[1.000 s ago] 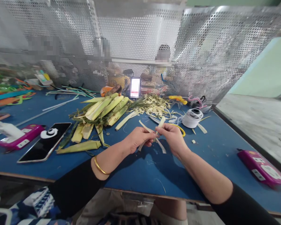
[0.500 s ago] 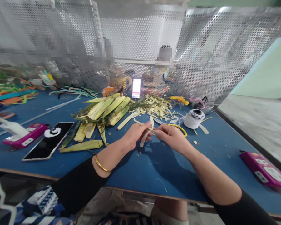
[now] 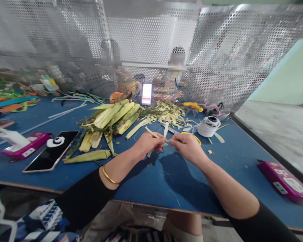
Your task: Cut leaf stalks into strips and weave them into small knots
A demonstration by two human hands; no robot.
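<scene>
Pale strips of corn husk (image 3: 166, 129) stick out from the fingers of my left hand (image 3: 151, 143), which pinches them; one points up, one up to the left, one hangs below. Close beside it, my right hand (image 3: 185, 144) is closed, thumb against finger, at the right end of the husk piece. What lies between those fingertips is too small to make out clearly. Just beyond my right hand lie yellow-handled scissors (image 3: 197, 137), partly hidden by it. A spool of white string (image 3: 208, 126) stands to the right.
A pile of corn husks (image 3: 116, 116) and shredded husk scraps (image 3: 171, 112) lie beyond my hands. At left are a phone (image 3: 53, 151) and a purple power strip (image 3: 27, 144); another power strip (image 3: 284, 179) is at right. A perforated metal screen (image 3: 151, 37) closes off the back.
My hands have drawn slightly apart, and my left fingers have curled more around the husk strips. The upright strip has shifted a little to the right.
</scene>
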